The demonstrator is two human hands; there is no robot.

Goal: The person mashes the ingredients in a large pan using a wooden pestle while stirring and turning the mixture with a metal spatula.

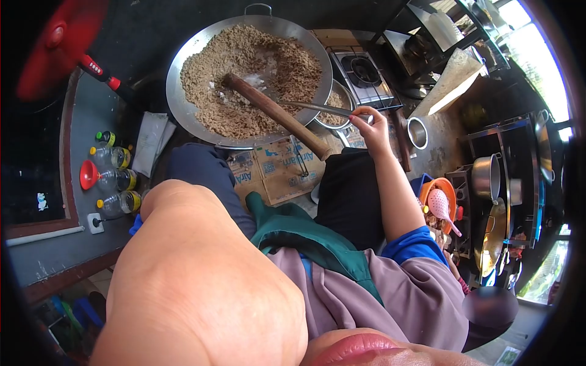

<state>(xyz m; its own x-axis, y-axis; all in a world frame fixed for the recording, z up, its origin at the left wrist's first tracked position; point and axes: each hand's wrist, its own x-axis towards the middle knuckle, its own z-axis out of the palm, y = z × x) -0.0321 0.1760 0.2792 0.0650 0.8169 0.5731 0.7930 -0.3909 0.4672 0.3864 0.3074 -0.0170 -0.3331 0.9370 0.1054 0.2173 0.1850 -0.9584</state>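
A wide metal wok (174, 85) holds brown crumbly food (210, 58) with some white patches. My right hand (371, 125) is closed around the thin handle of a metal utensil (326, 108), which reaches over the wok toward its middle. Beneath that handle a thick wooden stick (268, 108) slants from the food across the rim, its lower end near my thighs, with no hand on it. My left arm fills the lower left foreground, bent up toward the camera; its fingers are out of sight.
Beside the wok are a smaller pan (334, 119) of similar food and a stove (361, 72). Flattened cardboard (278, 177) lies below. Bottles (119, 202) and a red fan (58, 39) are at left. Pots (486, 177), an orange basket (448, 189) and another person (488, 308) are at right.
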